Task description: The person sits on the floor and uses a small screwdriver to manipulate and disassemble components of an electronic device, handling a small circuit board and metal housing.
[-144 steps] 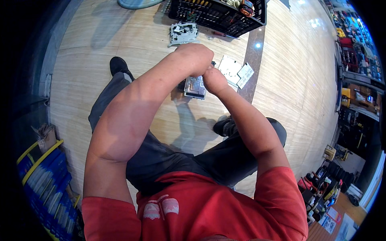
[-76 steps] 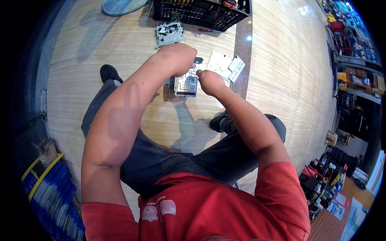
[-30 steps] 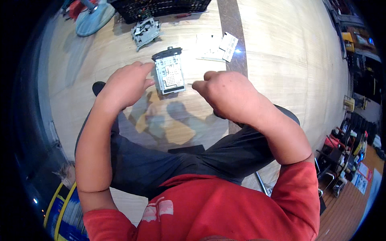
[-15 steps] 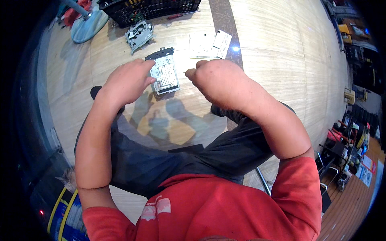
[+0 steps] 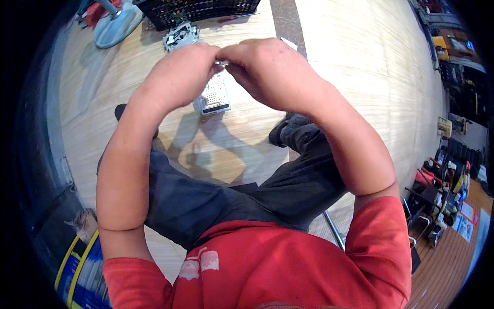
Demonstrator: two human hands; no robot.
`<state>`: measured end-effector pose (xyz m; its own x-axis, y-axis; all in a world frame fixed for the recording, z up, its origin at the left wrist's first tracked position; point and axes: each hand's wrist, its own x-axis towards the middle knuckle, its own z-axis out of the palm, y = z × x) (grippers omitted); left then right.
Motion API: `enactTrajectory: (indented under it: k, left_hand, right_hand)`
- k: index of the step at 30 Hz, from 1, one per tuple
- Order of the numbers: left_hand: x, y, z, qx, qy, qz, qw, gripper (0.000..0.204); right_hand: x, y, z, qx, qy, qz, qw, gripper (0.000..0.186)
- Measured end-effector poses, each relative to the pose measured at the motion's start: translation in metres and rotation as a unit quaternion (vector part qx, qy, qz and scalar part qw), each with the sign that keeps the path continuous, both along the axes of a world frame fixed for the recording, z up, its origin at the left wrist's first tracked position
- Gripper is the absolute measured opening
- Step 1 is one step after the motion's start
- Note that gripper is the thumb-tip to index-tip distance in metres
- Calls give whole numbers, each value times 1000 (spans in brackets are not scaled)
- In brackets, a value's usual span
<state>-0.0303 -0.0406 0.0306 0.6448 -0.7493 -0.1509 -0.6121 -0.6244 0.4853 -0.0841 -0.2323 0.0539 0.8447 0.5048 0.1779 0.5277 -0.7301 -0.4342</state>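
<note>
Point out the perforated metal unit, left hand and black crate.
Perforated metal unit [image 5: 216, 96]: head view, on its upward-facing perforated face.
Left hand [image 5: 182, 72]: head view, on the back of it.
Black crate [image 5: 206, 10]: head view, on its near side wall.

Up top it's the black crate [image 5: 206, 13], a round blue base [image 5: 117, 31] just to its left! A dark strip [image 5: 286, 20] runs along the pale floor [image 5: 365, 108], clutter [image 5: 438, 193] beside a wooden surface [image 5: 453, 257], lower right.

Workshop, screwdriver [image 5: 226, 19], black crate [image 5: 208, 11], stripped mechanism [image 5: 181, 37]
</note>
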Motion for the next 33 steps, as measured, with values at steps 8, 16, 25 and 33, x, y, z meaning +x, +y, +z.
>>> enactTrajectory:
  k: [8, 16, 25, 33]
  left_hand:
    - [7, 0, 9, -61, -78, 49, 994, 19]
    - [10, 15, 4, -51, -39, 55, 996, 23]
    - [8, 51, 3, 121, 25, 72, 990, 25]
    - [-1, 71, 12, 75, -11, 67, 995, 31]
  right_hand:
    - [16, -2, -7, 251, 51, -68, 964, 24]
    - [17, -2, 10, 262, 158, -119, 945, 21]
    - [32, -36, -33, 159, 92, -177, 967, 22]
    - [27, -50, -135, -129, 204, -169, 956, 23]
